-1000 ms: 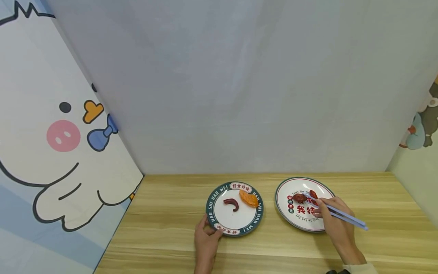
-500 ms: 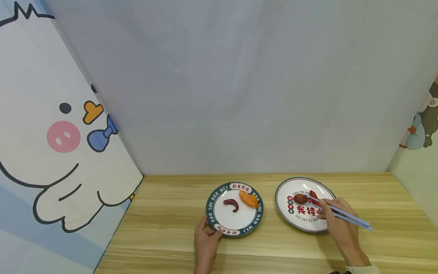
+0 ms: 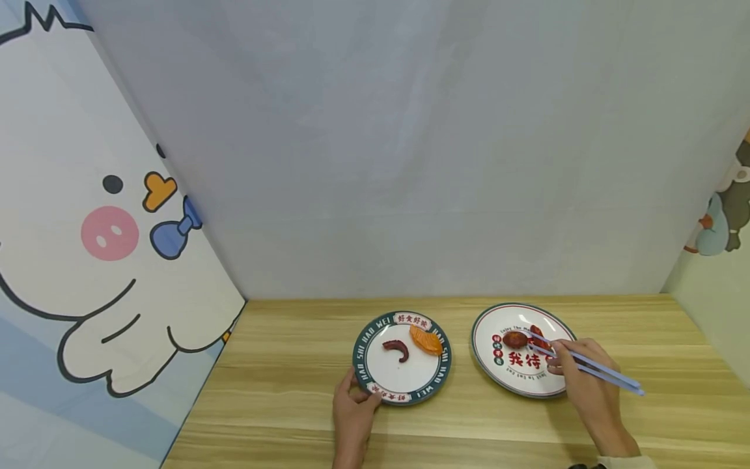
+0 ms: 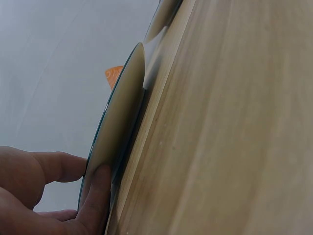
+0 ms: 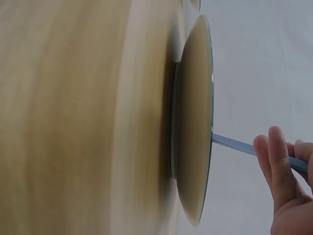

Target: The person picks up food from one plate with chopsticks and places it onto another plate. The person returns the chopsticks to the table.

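Soft, even, slightly muted light fills the head view, leaving faint shadows on the bench (image 3: 281,371). In the right wrist view the bench grain is smeared (small glints pick out the white plate's (image 5: 196,122) rim); in the left, shade gathers beneath the green plate (image 4: 117,112).

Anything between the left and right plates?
Nothing; just a narrow bare strip of wooden tabletop separates the left plate from the right plate. Shows in the head view.

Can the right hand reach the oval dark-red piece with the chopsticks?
Probably yes: the right hand holds the chopsticks with their tips beside the oval piece, and nothing appears to cover it.
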